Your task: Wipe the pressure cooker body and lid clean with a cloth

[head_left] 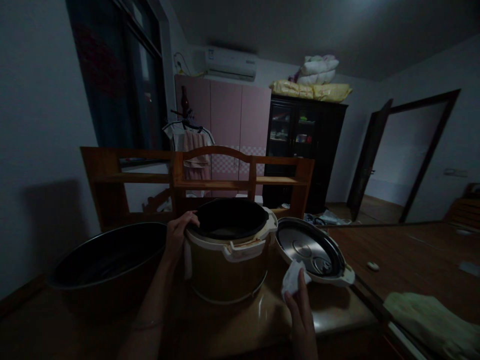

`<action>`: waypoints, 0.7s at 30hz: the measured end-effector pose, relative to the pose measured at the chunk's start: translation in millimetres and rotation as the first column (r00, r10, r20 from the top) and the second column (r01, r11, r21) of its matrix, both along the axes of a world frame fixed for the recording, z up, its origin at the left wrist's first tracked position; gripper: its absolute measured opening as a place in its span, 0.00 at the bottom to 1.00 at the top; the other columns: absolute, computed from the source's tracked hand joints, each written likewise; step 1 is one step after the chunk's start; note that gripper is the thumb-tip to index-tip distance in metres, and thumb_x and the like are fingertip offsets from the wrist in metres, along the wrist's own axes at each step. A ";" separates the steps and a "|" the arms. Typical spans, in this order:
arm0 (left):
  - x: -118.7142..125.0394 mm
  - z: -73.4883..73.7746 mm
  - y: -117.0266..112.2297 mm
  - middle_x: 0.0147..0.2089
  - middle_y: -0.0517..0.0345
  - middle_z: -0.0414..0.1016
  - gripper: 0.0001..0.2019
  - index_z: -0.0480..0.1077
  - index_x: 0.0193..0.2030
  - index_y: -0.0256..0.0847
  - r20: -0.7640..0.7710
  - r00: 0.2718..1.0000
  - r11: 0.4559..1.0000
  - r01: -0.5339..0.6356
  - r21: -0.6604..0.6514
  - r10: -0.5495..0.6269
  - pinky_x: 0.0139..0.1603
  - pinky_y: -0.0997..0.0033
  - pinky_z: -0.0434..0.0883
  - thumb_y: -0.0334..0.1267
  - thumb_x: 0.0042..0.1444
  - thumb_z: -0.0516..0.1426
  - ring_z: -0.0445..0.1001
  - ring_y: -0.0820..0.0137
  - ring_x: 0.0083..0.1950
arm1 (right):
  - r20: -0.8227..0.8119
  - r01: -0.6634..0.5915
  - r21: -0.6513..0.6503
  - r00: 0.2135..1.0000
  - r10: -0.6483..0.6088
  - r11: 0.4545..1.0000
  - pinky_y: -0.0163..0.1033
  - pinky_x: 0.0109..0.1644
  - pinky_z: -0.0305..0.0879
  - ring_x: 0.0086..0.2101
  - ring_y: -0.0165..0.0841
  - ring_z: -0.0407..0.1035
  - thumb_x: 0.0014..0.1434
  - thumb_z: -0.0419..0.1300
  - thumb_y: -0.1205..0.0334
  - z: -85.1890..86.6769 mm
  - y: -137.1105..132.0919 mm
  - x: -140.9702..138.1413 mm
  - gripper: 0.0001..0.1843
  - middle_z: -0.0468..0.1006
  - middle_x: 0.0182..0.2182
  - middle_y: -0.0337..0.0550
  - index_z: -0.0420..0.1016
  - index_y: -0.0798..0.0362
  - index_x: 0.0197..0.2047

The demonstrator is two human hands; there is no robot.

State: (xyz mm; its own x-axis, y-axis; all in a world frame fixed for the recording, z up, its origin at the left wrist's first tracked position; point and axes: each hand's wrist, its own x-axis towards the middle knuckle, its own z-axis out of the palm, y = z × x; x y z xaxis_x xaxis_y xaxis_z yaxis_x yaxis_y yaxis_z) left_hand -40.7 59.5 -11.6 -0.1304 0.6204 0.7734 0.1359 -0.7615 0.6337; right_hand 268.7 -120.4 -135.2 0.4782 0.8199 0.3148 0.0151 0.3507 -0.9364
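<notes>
A pressure cooker body (225, 272), dull gold with a pale rim and a dark hollow inside, stands upright on the table. My left hand (180, 230) grips its rim on the left side, fingers curled over the edge. A crumpled white tissue (294, 280) is pinched in my right hand (301, 302), held up to the right of the cooker. Just beyond that hand lies the cooker's lid (300, 245), its shiny metal underside facing up. To the left sits a large dark inner pot (112, 255), partly covered by my left forearm.
The glossy table (262, 325) bears the cooker parts. Behind it rises a wooden shelf rack (213, 185). On the right, a wooden surface (412, 250) holds a small pale oval object (372, 266) and a light green cloth (427, 315). A pink wardrobe (225, 110) and dark cabinet (326, 145) stand farther back.
</notes>
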 end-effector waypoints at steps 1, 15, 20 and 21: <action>1.0 0.7 1.9 0.25 0.58 0.72 0.21 0.71 0.19 0.42 0.002 1.000 1.000 0.009 -0.003 -0.009 0.62 0.59 0.68 0.44 0.61 0.52 0.71 0.68 0.32 | 0.001 0.005 0.003 1.000 -0.005 1.000 0.51 0.75 0.39 0.73 0.43 0.40 0.65 0.58 0.41 1.3 -0.8 -0.4 0.45 0.47 0.74 0.40 0.44 0.44 0.77; -5.9 34.6 -9.3 0.39 0.54 0.85 0.19 0.78 0.53 0.42 -0.268 0.963 0.990 -0.018 -0.140 -0.020 0.57 0.61 0.72 0.50 0.61 0.59 0.81 0.61 0.45 | -0.114 -0.095 0.013 0.989 0.096 0.995 0.51 0.69 0.58 0.69 0.45 0.55 0.58 0.68 0.48 0.0 -6.3 -25.7 0.53 0.55 0.72 0.48 0.42 0.44 0.77; -0.3 53.1 -22.3 0.40 0.53 0.85 0.17 0.80 0.45 0.40 -0.237 0.966 0.985 -0.134 -0.110 0.105 0.54 0.63 0.73 0.52 0.59 0.61 0.82 0.60 0.46 | -0.099 -0.002 0.006 0.995 0.003 1.000 0.52 0.70 0.56 0.68 0.47 0.57 0.55 0.69 0.45 3.0 -2.6 -30.1 0.51 0.61 0.70 0.49 0.52 0.47 0.75; 1.1 53.3 -27.7 0.39 0.54 0.86 0.17 0.80 0.45 0.41 -0.241 0.959 0.980 -0.173 -0.095 0.146 0.55 0.64 0.72 0.52 0.60 0.60 0.82 0.60 0.46 | -0.090 0.013 0.001 0.996 -0.013 1.000 0.52 0.70 0.55 0.68 0.48 0.57 0.55 0.69 0.45 3.5 -2.6 -29.5 0.49 0.61 0.70 0.48 0.54 0.47 0.74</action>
State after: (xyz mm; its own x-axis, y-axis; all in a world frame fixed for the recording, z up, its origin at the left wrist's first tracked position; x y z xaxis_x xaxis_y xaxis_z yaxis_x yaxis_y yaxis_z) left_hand -39.6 31.7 41.7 -0.0607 0.6918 0.7195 0.4032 -0.6424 0.6517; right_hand 239.2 -123.0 -131.7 0.5150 0.8131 0.2714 -0.0645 0.3524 -0.9336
